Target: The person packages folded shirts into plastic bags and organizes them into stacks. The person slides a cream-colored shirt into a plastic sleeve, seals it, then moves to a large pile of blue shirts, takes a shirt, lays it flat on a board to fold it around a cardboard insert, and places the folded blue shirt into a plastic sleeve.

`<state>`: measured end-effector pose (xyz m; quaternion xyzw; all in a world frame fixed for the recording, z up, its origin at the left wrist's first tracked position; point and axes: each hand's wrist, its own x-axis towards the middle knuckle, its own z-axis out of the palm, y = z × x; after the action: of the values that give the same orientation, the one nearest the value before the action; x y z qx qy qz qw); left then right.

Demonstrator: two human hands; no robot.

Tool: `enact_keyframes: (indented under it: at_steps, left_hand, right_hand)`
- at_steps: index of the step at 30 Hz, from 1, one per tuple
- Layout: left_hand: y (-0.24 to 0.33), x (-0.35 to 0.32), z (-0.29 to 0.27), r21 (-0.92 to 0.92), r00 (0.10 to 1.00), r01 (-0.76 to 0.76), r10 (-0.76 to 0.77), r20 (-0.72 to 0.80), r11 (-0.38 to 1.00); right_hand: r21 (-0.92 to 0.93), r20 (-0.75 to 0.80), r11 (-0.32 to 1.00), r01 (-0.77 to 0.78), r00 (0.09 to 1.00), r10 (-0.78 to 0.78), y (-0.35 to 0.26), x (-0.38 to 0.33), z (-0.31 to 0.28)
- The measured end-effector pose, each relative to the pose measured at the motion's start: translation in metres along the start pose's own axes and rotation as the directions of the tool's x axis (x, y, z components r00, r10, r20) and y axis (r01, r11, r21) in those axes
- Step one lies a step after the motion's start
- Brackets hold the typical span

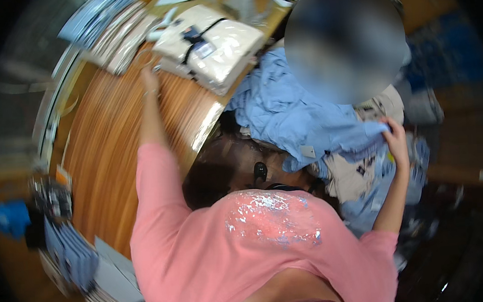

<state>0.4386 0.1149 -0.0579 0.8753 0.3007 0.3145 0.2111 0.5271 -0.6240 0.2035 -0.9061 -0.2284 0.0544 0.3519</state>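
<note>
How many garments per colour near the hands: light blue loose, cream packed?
Light blue loose garments, gripped by the right hand: 1 heap, separate pieces cannot be told
Cream packed bundles, beside the left hand: 1
Total: 2 groups

Wooden table, stuff all over it

The wooden table [117, 155] carries a cream folded bundle [213, 42], stacked flat packets [116, 33] at the far edge, and a blue shirt pile [289, 110] on the right.

folded packs [210, 45] lie on the table [117, 161], left of the heaped shirts [295, 118].
</note>
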Motion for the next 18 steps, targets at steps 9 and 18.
enact_keyframes:
  at_steps: [9, 18]
  left_hand:
    - [0.311, -0.155, -0.042, -0.750, 0.933, -0.358, 0.191, -0.304, 0.557]
    - [0.445, -0.313, 0.035, -0.684, 0.694, -0.511, 0.720, 0.031, 0.521]
  right_hand:
    - [0.315, -0.220, 0.942, 0.114, 0.974, -0.044, -0.022, 0.018, -0.033]
    - [0.585, -0.354, 0.758, 0.288, 0.932, -0.080, -0.064, 0.030, -0.087]
